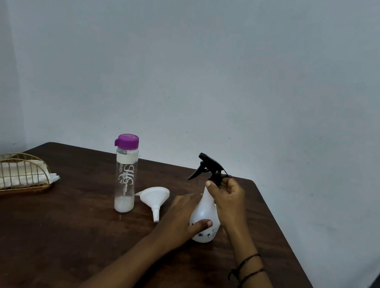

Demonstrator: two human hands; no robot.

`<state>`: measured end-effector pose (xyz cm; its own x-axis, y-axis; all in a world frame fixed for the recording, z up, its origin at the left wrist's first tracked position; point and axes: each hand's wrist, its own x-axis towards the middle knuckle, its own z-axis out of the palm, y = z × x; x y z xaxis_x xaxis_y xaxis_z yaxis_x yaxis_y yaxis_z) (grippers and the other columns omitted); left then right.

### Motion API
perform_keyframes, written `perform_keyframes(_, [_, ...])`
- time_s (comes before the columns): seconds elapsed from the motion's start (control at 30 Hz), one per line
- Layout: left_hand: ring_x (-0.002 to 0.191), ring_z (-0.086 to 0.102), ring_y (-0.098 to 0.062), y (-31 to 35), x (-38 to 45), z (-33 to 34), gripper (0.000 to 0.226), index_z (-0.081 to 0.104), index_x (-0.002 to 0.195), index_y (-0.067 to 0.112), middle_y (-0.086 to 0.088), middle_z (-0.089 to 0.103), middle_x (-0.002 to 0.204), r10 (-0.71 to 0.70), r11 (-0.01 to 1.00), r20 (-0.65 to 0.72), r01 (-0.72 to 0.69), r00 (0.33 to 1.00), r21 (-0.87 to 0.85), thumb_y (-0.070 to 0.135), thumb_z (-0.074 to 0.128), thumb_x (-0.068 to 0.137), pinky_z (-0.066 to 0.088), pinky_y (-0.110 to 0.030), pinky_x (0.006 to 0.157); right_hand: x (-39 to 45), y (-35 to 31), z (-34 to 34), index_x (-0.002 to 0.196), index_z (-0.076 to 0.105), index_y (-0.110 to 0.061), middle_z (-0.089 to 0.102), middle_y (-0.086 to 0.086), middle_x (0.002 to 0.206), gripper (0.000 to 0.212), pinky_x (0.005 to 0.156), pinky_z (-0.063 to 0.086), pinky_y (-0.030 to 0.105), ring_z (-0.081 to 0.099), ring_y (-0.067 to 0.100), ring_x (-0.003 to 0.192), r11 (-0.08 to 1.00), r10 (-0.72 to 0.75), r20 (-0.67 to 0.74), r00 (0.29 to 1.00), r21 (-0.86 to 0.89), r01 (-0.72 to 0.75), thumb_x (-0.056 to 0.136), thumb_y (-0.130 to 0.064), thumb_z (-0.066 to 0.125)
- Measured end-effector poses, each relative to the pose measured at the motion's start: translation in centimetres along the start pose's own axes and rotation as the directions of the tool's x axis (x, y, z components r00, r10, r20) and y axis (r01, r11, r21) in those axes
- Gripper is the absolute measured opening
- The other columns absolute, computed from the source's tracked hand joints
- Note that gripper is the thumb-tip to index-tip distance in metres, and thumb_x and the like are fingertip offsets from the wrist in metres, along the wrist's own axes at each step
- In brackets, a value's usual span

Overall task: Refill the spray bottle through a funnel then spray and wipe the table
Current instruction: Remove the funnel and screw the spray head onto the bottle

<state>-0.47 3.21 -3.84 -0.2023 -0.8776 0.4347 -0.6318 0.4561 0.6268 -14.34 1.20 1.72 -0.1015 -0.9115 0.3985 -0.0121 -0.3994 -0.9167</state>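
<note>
A white spray bottle (204, 211) with a black trigger head (207, 166) stands upright on the dark wooden table (59, 235). My left hand (181, 222) wraps around its lower body. My right hand (228, 198) grips the neck, just under the trigger head. A white funnel (155, 197) lies on its side to the left of the bottle. Further left stands a clear water bottle (126, 177) with a closed purple cap (127, 140).
A gold wire holder (14, 178) with white tissues stands at the table's far left. A pale wall rises behind the table. The table's right edge runs diagonally past my right forearm, with dark floor beyond.
</note>
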Motion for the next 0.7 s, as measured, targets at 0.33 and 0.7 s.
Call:
perform_keyframes(0.33, [0.137, 0.029, -0.006, 0.0, -0.1, -0.1, 0.079, 0.033, 0.148, 0.030, 0.012, 0.041, 0.149, -0.007, 1.000, 0.018, 0.007, 1.000, -0.001, 0.071, 0.046, 0.082, 0.032, -0.030, 0.111, -0.4, 1.1, 1.3, 0.101, 0.066, -0.025, 0.071, 0.003, 0.102, 0.021, 0.082, 0.060, 0.041, 0.071, 0.016, 0.090, 0.992, -0.055, -0.033, 0.998, -0.116, 0.051, 0.083, -0.023, 0.076])
perform_keyframes(0.7, [0.131, 0.028, -0.003, 0.3, -0.2, -0.3, 0.066, 0.036, 0.147, 0.025, 0.009, 0.042, 0.144, -0.012, 1.000, 0.008, 0.012, 1.000, 0.018, 0.052, 0.057, 0.090, 0.027, -0.023, 0.100, -1.5, 2.1, 1.9, 0.101, 0.068, -0.017, 0.074, -0.003, 0.091, 0.013, 0.073, 0.057, 0.027, 0.071, 0.011, 0.085, 0.987, -0.143, -0.191, 0.971, -0.104, 0.125, 0.089, -0.019, 0.071])
